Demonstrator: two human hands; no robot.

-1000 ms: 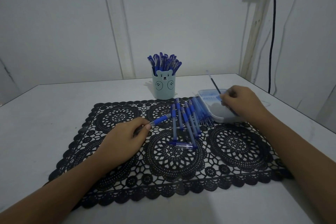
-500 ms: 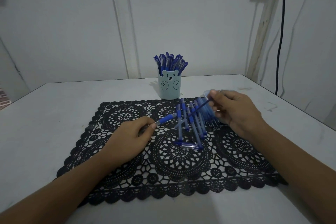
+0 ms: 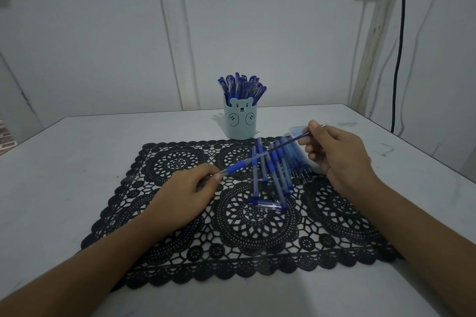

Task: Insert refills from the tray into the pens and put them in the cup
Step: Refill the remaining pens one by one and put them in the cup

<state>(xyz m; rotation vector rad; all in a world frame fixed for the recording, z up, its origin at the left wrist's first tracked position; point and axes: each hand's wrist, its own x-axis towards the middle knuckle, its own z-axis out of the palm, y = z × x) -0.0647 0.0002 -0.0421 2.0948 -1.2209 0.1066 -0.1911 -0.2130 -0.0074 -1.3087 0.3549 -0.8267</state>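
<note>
My L hand (image 3: 188, 188) pinches a clear plastic pen barrel (image 3: 242, 165) w/ blue rubber grip, R hand (image 3: 334, 152) pinches a thin refill (image 3: 288, 142) at its end; bear-face cup (image 3: 240, 121) at 12 o'clock, tray (image 3: 296, 131) at 2.

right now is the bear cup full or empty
Close to full: blue pens crowd the cup, caps sticking up above its rim.

Plain home-like room — white table (image 3: 77, 162), black lace placemat (image 3: 257, 239), bear-faced pen cup (image 3: 240, 123), bare walls (image 3: 90, 46), hanging cable (image 3: 400, 46)
</note>
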